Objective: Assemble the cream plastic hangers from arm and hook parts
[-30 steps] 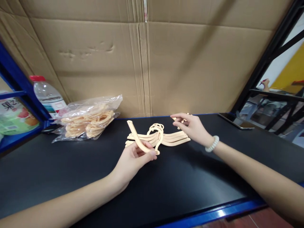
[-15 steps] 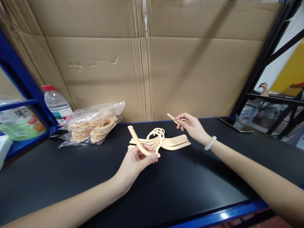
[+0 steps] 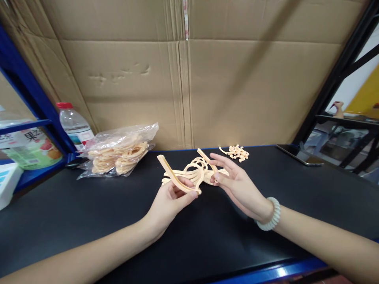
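Observation:
My left hand [image 3: 167, 201] is closed around a curved beige plastic arm [image 3: 169, 171], which has a groove along it and slants up to the left. A rounded beige loop rises near its lower end; whether the two are joined I cannot tell. Just to the right, my right hand [image 3: 244, 191] pinches a slim beige plastic strip [image 3: 203, 155] between thumb and fingers, its free end pointing up and left. Behind both hands lies a stack of similar beige curved arms [image 3: 177, 172], partly hidden by them. Small beige plastic pieces [image 3: 238, 153] form a pile at the back right.
Clear bags of beige parts [image 3: 118, 154] lie at the back left beside a red-capped water bottle [image 3: 75, 124]. A dark flat device [image 3: 299, 154] rests at the back right. Cardboard [image 3: 133, 86] walls off the black table [image 3: 118, 209]. Another person's hand [image 3: 338, 105] shows far right.
My right hand has come from the back right toward me and left, bringing the slim strip near my left hand. The small-piece pile is now uncovered. My left hand has barely moved.

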### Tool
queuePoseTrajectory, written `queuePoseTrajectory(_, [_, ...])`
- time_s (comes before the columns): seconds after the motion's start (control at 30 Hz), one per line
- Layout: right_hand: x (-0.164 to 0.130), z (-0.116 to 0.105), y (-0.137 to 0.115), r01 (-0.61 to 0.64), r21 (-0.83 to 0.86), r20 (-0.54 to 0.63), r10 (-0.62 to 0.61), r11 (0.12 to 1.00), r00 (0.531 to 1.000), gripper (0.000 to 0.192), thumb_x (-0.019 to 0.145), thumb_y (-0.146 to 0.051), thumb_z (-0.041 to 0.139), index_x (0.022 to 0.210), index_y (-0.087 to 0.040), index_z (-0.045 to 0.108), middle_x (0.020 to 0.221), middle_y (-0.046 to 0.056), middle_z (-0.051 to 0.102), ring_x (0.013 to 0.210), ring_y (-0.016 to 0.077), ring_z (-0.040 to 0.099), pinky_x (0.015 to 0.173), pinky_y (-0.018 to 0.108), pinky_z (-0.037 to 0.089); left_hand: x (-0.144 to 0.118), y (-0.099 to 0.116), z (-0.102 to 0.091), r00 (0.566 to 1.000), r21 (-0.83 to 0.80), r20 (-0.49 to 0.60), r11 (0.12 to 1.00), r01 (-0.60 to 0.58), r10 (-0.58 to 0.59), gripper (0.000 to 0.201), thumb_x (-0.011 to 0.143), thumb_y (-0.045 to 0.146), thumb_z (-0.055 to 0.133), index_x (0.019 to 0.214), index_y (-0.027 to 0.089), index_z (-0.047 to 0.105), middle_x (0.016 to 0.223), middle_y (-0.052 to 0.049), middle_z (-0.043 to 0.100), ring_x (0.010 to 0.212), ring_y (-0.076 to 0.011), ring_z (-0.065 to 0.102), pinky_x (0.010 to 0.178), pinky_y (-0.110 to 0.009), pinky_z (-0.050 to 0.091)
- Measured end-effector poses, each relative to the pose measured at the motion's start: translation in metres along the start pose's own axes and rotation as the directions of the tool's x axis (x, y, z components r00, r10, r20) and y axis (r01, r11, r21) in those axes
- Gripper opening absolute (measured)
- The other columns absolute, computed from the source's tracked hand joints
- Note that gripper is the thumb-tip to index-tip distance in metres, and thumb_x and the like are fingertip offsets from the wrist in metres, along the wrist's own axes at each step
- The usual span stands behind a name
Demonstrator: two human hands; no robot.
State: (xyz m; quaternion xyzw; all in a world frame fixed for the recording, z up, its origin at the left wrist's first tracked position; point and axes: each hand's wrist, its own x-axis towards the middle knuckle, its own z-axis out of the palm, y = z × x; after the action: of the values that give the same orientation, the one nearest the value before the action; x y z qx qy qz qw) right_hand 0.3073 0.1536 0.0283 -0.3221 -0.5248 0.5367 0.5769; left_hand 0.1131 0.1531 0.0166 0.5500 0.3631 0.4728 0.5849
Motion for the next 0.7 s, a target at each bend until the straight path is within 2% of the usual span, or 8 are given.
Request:
queuePoseTrajectory(0.07, [-0.0011,0.0006,0.0014,-0.058,0.05,-0.019,0.059,0.997,0.998,0.069,0.073,-0.022,0.075,0.134,-0.035,0.045,0.129,0.005,0.047,0.076,0.0092,0.059,0.083,0.034,0.052,-0.0002,-0.0002,0.0,1.0,0.0,-0.002,1.0,0.005,-0.005,0.026,0.069,0.022,0.079,0.082,0.017,0.058,0.079,0.0,0.069,0.077,-0.0127,0.062,0.081,-0.026,0.047])
queuePoseTrajectory(0.13, [-0.002,0.0016,0.001,-0.103,0.106,0.002,0.104,0.989,0.995,0.079,0.071,-0.021,0.076,0.139,-0.036,0.038,0.124,0.004,0.05,0.08,0.0109,0.062,0.087,0.037,0.052,-0.0003,-0.0003,0.0002,1.0,-0.002,-0.012,1.0,0.006,-0.006,0.026,0.068,0.022,0.079,0.082,0.017,0.058,0.079,0.0,0.068,0.078,-0.0136,0.063,0.082,-0.027,0.047])
queuePoseTrajectory(0.2, [-0.0021,0.0026,0.0001,-0.15,0.133,0.061,0.143,0.98,0.988,0.072,0.071,-0.021,0.077,0.135,-0.03,0.045,0.109,0.003,0.057,0.084,0.0135,0.063,0.09,0.038,0.051,-0.0003,-0.0002,0.0006,1.0,-0.003,-0.019,1.0,0.005,-0.005,0.026,0.068,0.022,0.079,0.082,0.017,0.058,0.079,0.0,0.068,0.081,-0.015,0.064,0.084,-0.028,0.048])
queuePoseTrajectory(0.27, [-0.0014,0.0034,-0.0005,-0.177,0.123,0.113,0.163,0.977,0.98,0.052,0.071,-0.021,0.077,0.119,-0.022,0.059,0.095,0.003,0.062,0.087,0.0155,0.062,0.091,0.037,0.05,-0.0002,0.0002,0.0007,1.0,0.003,-0.015,1.0,0.001,-0.001,0.025,0.068,0.022,0.079,0.082,0.017,0.059,0.08,0.0,0.068,0.084,-0.016,0.064,0.086,-0.029,0.047])
queuePoseTrajectory(0.33, [-0.0005,0.0037,-0.0003,-0.164,0.09,0.138,0.15,0.982,0.979,0.032,0.071,-0.022,0.077,0.101,-0.018,0.066,0.089,0.003,0.064,0.091,0.0161,0.061,0.093,0.035,0.047,0.0001,0.0003,0.0003,1.0,0.027,0.009,1.0,-0.011,0.01,0.022,0.07,0.023,0.078,0.082,0.017,0.061,0.084,-0.001,0.068,0.087,-0.017,0.063,0.088,-0.03,0.047])
queuePoseTrajectory(0.4, [0.0003,0.0037,0.0005,-0.129,0.06,0.138,0.12,0.99,0.983,0.021,0.072,-0.023,0.077,0.091,-0.018,0.068,0.089,0.003,0.065,0.092,0.0153,0.06,0.091,0.032,0.046,0.0007,0.0,-0.0004,0.999,0.059,0.037,0.998,-0.03,0.027,0.019,0.072,0.024,0.077,0.081,0.016,0.062,0.085,-0.003,0.068,0.089,-0.0172,0.062,0.088,-0.029,0.047])
queuePoseTrajectory(0.57, [0.0008,0.0037,0.0045,-0.109,-0.011,0.132,0.11,0.994,0.985,0.02,0.07,-0.027,0.078,0.084,-0.017,0.068,0.084,0.002,0.065,0.073,0.012,0.058,0.071,0.027,0.049,0.001,-0.0006,-0.0008,0.999,0.058,0.031,0.998,-0.022,0.021,0.019,0.072,0.024,0.077,0.081,0.017,0.061,0.087,-0.003,0.068,0.089,-0.0178,0.062,0.088,-0.031,0.047])
queuePoseTrajectory(0.7, [0.0018,0.0034,0.0072,-0.092,-0.09,0.171,0.107,0.992,0.979,0.021,0.069,-0.028,0.078,0.086,-0.017,0.07,0.081,0.002,0.068,0.075,0.0151,0.063,0.074,0.031,0.052,-0.0005,0.0023,0.0013,0.999,0.068,0.041,0.998,-0.017,0.014,0.021,0.07,0.025,0.077,0.076,0.017,0.059,0.08,-0.001,0.065,0.085,-0.0177,0.062,0.083,-0.029,0.047])
